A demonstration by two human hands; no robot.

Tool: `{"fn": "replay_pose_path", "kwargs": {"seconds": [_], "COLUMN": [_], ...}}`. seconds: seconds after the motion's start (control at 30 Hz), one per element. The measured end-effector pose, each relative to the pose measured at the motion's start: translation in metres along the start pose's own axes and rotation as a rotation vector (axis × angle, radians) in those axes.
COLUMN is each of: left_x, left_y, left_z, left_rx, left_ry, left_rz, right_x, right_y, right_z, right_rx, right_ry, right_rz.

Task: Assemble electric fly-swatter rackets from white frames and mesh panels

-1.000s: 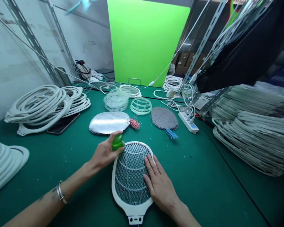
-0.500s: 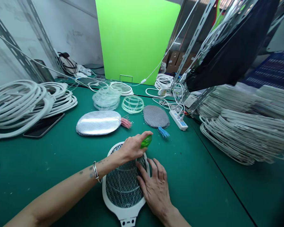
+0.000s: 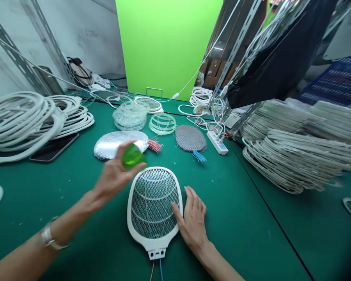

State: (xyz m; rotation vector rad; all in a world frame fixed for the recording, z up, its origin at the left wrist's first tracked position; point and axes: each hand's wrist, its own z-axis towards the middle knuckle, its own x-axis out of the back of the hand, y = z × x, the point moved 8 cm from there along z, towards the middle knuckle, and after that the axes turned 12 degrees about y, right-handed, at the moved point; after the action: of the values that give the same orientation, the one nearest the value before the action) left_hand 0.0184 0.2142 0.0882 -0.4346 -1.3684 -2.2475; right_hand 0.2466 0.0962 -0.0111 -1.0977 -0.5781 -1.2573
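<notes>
Left hand [image 3: 114,180] just left of bug-zapper racket [image 3: 151,203], fingers pinching green plastic piece [image 3: 132,157]; piece looks light, slippery; right hand [image 3: 192,224] on table [image 3: 245,226] just beside racket, fingers spread wide; racket looks light, stiff; best held by white rim [image 3: 155,168].

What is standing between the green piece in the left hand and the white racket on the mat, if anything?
Nothing visible: only bare green mat shows between the left hand, with its green plastic piece, and the white electric swatter racket.
</notes>
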Motion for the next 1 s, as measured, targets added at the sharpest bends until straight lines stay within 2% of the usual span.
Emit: {"fn": "replay_pose_path", "kwargs": {"seconds": [0.03, 0.1, 0.17, 0.23, 0.27, 0.33, 0.37, 0.4, 0.5, 0.57, 0.67, 0.73, 0.83, 0.9, 1.0], "left_x": [0.031, 0.078, 0.096, 0.103, 0.105, 0.105, 0.100, 0.092, 0.059, 0.043, 0.028, 0.020, 0.013, 0.015, 0.020], "left_y": [-0.017, -0.051, -0.084, -0.094, -0.087, -0.057, -0.040, -0.025, 0.000, 0.019, 0.068, 0.092, 0.105, 0.101, 0.092], "left_z": [0.001, -0.001, -0.006, -0.011, -0.014, -0.024, -0.032, -0.039, -0.052, -0.049, -0.037, -0.030, -0.028, -0.030, -0.036], "left_rx": [-0.001, 0.030, 0.118, 0.126, 0.084, -0.059, -0.125, -0.161, -0.102, -0.144, -0.486, -0.669, -0.717, -0.649, -0.551], "left_ry": [0.115, 0.226, 0.128, 0.114, 0.173, 0.317, 0.355, 0.337, 0.125, 0.032, -0.071, -0.156, -0.268, -0.286, -0.255], "left_rz": [0.187, 0.518, 0.646, 0.655, 0.646, 0.603, 0.563, 0.501, 0.297, 0.184, 0.118, 0.143, 0.110, 0.041, -0.001], "right_x": [0.000, 0.002, 0.006, 0.009, 0.009, 0.009, 0.008, 0.007, 0.013, 0.025, 0.051, 0.073, 0.095, 0.099, 0.106], "right_y": [0.004, 0.006, 0.007, 0.011, 0.012, 0.013, 0.011, 0.008, -0.006, -0.019, -0.040, -0.053, -0.068, -0.071, -0.080], "right_z": [0.000, 0.002, 0.004, 0.007, 0.008, 0.010, 0.011, 0.012, 0.016, 0.021, 0.029, 0.034, 0.039, 0.040, 0.040], "right_rx": [-0.041, -0.081, -0.146, -0.257, -0.313, -0.395, -0.420, -0.449, -0.505, -0.544, -0.537, -0.418, -0.226, -0.163, -0.007], "right_ry": [-0.015, -0.028, -0.013, 0.009, 0.010, -0.014, -0.039, -0.067, -0.130, -0.142, -0.147, -0.132, -0.102, -0.066, 0.081], "right_rz": [0.004, 0.059, 0.230, 0.427, 0.504, 0.605, 0.647, 0.701, 0.851, 0.955, 1.036, 0.947, 0.822, 0.787, 0.642]}}
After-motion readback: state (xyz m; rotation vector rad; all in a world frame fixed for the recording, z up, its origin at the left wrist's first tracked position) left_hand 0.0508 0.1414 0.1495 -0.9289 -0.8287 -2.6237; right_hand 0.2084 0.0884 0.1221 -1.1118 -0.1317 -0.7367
